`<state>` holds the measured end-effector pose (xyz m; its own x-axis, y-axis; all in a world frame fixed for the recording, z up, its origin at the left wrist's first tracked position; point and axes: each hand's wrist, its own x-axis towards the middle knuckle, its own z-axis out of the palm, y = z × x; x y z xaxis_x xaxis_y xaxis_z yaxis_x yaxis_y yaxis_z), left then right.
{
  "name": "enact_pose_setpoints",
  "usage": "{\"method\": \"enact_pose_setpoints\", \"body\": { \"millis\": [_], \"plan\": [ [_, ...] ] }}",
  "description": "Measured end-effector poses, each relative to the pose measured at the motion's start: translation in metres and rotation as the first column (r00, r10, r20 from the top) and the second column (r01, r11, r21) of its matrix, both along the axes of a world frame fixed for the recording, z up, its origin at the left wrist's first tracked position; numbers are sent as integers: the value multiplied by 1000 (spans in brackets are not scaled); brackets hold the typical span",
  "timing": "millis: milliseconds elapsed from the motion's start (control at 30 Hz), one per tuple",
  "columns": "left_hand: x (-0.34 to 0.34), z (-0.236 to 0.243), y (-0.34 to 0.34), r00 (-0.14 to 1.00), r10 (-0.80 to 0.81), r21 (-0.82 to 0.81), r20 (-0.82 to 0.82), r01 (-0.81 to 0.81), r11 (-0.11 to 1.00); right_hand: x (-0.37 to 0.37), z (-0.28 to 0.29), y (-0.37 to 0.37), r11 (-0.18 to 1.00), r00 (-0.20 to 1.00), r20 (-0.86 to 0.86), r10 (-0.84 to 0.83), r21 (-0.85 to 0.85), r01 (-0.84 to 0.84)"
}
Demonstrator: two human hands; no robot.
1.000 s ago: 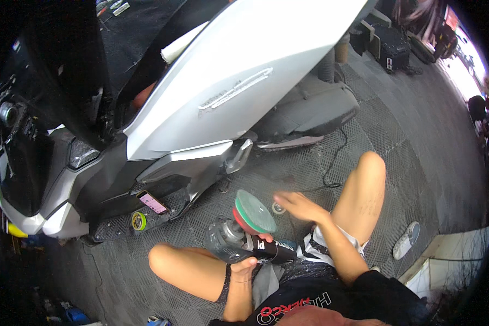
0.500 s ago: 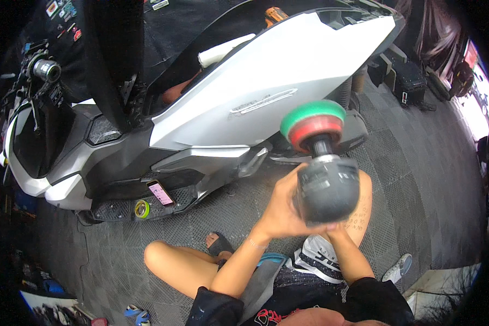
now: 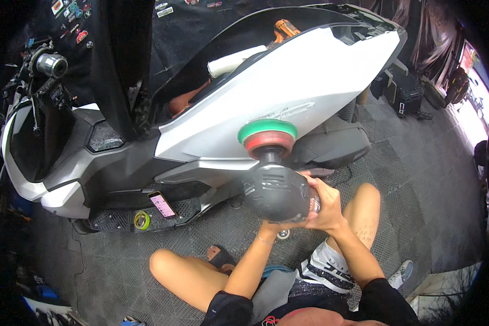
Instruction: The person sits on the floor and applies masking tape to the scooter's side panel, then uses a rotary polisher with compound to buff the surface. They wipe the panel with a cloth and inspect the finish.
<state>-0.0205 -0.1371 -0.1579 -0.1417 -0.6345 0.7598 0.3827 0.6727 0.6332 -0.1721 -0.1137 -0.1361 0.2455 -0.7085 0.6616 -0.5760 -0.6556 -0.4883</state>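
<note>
Both my hands hold a black power polisher [image 3: 280, 195] in front of me. Its green foam pad [image 3: 267, 129] on a red backing [image 3: 269, 142] faces the white side panel [image 3: 315, 70] of a scooter. Whether the pad touches the panel, I cannot tell. My right hand [image 3: 328, 202] wraps the tool's right side. Beneath the body, my left hand [image 3: 280, 225] supports it, its fingers mostly hidden. A pale smear [image 3: 290, 111] marks the panel just above the pad.
A phone [image 3: 162, 205] and a yellow-green tape roll [image 3: 142, 220] lie on the scooter's footboard. An orange tool [image 3: 284, 30] and a white roll [image 3: 236, 61] rest in its open seat area. My bent legs flank the work, and a black case [image 3: 406, 92] stands far right.
The polisher has swung left, and its pad now sits below the smear. My right hand has come into view at its side, while my left hand has become mostly hidden.
</note>
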Motion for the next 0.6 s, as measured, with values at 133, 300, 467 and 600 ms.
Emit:
{"method": "enact_pose_setpoints", "body": {
  "millis": [133, 300, 467, 600],
  "plan": [
    [8, -19, 6, 937, -160, 297, -312, 255, 920, 14, 14, 12, 997, 989, -138, -51, 46, 58],
    [20, -3, 21, 949, -96, 474, -300, 236, 848, 24, 21, 21, 959, 1000, -9, 24, 283, -21],
    [17, 35, 34, 904, -423, 335, 56, 382, 861, -32, -63, 59, 762, 864, 450, 225, 471, -444],
    [7, 27, 32, 736, -675, 364, -38, 640, 677, -45, -60, 87, 883, 940, 185, 288, 329, -335]
  ]
}}
